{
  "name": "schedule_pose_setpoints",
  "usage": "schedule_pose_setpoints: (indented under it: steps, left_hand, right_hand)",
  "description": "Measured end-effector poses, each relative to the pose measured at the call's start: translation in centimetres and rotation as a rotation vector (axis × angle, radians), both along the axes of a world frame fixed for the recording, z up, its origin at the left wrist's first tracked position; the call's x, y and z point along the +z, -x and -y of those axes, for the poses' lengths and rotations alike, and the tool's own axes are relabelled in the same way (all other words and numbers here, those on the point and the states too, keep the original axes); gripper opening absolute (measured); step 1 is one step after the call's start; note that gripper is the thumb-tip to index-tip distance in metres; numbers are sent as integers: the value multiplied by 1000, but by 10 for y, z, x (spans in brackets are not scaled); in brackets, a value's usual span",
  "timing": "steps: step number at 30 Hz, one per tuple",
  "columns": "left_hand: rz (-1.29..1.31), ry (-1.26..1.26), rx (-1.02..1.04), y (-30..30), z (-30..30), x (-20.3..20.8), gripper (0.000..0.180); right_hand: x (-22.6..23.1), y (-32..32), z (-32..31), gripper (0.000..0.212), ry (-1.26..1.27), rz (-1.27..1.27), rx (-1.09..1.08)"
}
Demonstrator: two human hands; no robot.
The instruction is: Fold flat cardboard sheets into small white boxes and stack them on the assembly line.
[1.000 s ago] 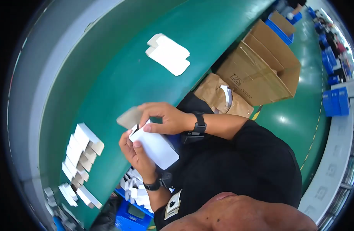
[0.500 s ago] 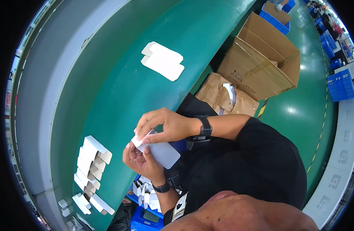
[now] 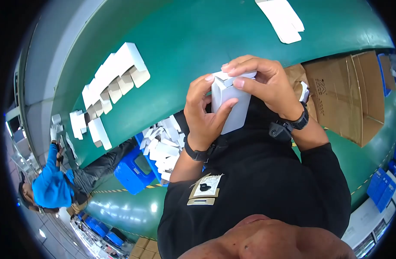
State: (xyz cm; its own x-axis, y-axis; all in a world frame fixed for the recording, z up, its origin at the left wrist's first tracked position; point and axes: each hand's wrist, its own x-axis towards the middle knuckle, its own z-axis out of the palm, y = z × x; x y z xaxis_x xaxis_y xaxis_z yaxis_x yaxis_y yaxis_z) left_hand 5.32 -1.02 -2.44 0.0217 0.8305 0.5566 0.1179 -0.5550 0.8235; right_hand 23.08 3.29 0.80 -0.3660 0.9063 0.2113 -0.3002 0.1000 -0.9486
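The left hand (image 3: 202, 114) and right hand (image 3: 273, 88), fingers (image 3: 248, 85) pinching, hold one white box (image 3: 236, 116); one brown carton (image 3: 342, 95) sits toward three o'clock.

Scene being brightly lit
Glare is being reflected by the floor (image 3: 133, 212), the flat carton (image 3: 280, 19) is being washed out, outer lines are being bent.

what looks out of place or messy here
Mainly the loose pile of white boxes below the edge of the green table: they lie jumbled at all angles, while most of the boxes on the table line up in a rough row. The held box shows no clear damage.
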Motion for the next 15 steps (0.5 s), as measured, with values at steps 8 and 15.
schedule_pose_setpoints:
  steps: [8, 15]
  left_hand:
    - [-36, -8, 15, 13, -7, -7, 59]
    - [162, 208, -19, -7, -20, -9, 40]
  right_hand:
    - [0, 5, 0, 20, -130, 184, 15]
    - [-11, -21, -26, 24, -472, 246, 23]
